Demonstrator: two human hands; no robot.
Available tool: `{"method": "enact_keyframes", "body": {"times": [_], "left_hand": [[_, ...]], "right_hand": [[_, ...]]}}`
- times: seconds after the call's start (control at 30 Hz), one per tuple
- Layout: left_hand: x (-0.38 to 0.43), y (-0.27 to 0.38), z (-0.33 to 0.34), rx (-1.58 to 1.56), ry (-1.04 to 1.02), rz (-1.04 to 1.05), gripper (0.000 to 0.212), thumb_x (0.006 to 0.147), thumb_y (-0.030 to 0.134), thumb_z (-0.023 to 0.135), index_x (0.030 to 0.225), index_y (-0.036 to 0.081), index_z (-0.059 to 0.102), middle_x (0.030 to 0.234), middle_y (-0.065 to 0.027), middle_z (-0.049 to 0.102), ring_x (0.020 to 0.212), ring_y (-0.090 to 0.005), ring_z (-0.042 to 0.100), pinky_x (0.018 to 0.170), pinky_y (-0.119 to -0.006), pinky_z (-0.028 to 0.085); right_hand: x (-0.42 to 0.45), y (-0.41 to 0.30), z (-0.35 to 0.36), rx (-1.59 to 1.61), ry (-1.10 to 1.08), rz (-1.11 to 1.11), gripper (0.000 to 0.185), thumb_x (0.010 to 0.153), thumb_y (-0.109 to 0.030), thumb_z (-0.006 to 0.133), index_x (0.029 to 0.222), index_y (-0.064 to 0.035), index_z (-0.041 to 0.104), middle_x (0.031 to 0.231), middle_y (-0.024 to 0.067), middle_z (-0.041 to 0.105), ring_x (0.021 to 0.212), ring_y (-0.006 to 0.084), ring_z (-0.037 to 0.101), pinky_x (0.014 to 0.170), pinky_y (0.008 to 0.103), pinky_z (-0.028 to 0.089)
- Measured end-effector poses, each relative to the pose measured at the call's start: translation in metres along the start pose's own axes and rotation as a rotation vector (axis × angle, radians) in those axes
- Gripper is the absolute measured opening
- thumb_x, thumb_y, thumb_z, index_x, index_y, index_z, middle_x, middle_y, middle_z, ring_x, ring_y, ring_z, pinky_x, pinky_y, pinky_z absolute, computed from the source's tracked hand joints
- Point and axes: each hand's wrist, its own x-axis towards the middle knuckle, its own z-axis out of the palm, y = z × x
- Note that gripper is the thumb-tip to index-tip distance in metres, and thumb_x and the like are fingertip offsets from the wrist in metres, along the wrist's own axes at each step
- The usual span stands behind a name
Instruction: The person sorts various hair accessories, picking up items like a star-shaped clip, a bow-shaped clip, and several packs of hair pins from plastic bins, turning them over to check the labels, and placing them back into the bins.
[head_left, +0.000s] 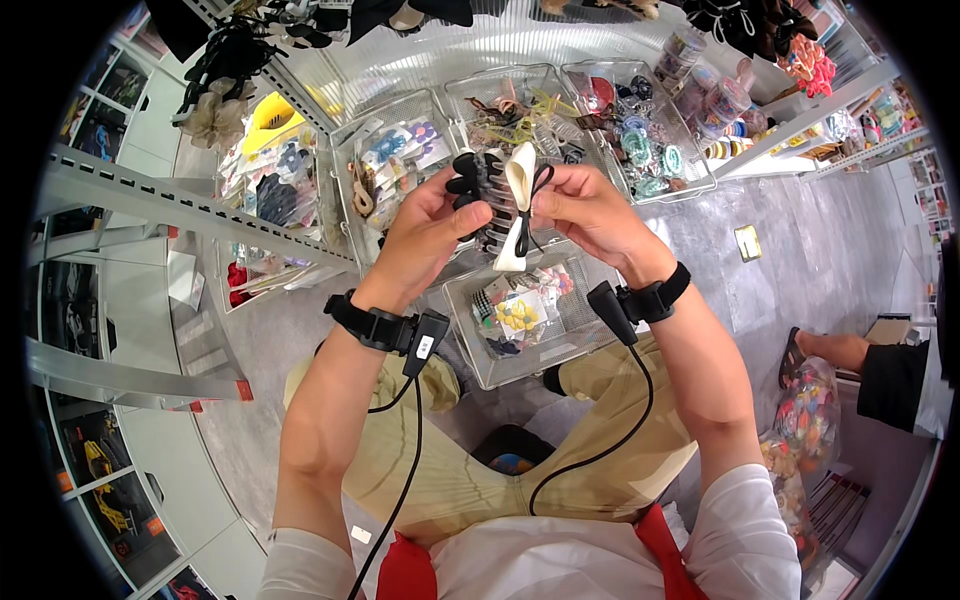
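My left hand (416, 238) grips a dark hair claw clip (471, 174) with rounded black lobes; its thumb rests along the near side. Beside it, pale clear claw teeth (496, 214) show behind a white and black ribbon bow (520, 176). My right hand (596, 214) pinches the bow's black strip between thumb and fingers. Whether the clip and the bow are one piece, I cannot tell. Below both hands stands a wire-mesh basket (487, 367) holding carded hair clips with yellow flowers (519, 315).
Mesh baskets of packed hair accessories (431, 142), claw clips (555, 124) and hair ties (637, 150) line the far side. A stepladder (135, 375) stands left. At right are another person's leg (832, 351) and plastic bags of colourful items (806, 412). Cables (646, 390) hang from both wrist straps.
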Motion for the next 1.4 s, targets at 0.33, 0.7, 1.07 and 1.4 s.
{"method": "enact_keyframes", "body": {"times": [0.33,0.7,1.07,1.4], "left_hand": [[-0.001,0.004,0.004,0.087,0.028,-0.023,0.041,0.089,0.015,0.070,0.126,0.005,0.054,0.109,-0.0021,0.066,0.093,-0.0090,0.063,0.079,-0.026,0.050],[-0.001,0.004,0.004,0.070,0.051,-0.032,0.043,0.089,0.012,0.069,0.128,0.003,0.054,0.112,-0.0035,0.066,0.097,-0.0092,0.061,0.085,-0.026,0.048],[0.006,-0.004,0.005,0.072,0.125,0.095,0.046,0.091,0.011,0.061,0.134,0.003,0.048,0.124,-0.0061,0.058,0.112,-0.0138,0.056,0.096,-0.030,0.045],[0.007,-0.008,0.013,0.242,0.176,0.039,0.064,0.091,0.019,0.066,0.145,0.004,0.035,0.135,-0.0066,0.050,0.119,-0.0182,0.053,0.101,-0.037,0.044]], "right_hand": [[0.001,0.006,-0.008,0.011,0.048,0.027,0.036,0.091,-0.012,0.067,0.122,0.0056,0.059,0.100,0.0110,0.069,0.090,0.0149,0.067,0.082,0.0282,0.055],[0.001,0.004,-0.004,0.015,0.036,0.028,0.038,0.091,-0.012,0.067,0.123,0.0066,0.058,0.101,0.0107,0.069,0.090,0.0145,0.067,0.083,0.0282,0.054],[0.004,0.000,-0.003,-0.119,0.192,-0.032,0.025,0.090,-0.015,0.069,0.108,0.0024,0.067,0.094,0.0055,0.070,0.081,0.0088,0.064,0.074,0.0223,0.050],[0.006,0.011,-0.002,-0.626,0.366,-0.175,0.030,0.081,-0.022,0.076,0.098,-0.0011,0.063,0.072,0.0016,0.054,0.066,0.0101,0.052,0.059,0.0257,0.042]]}}
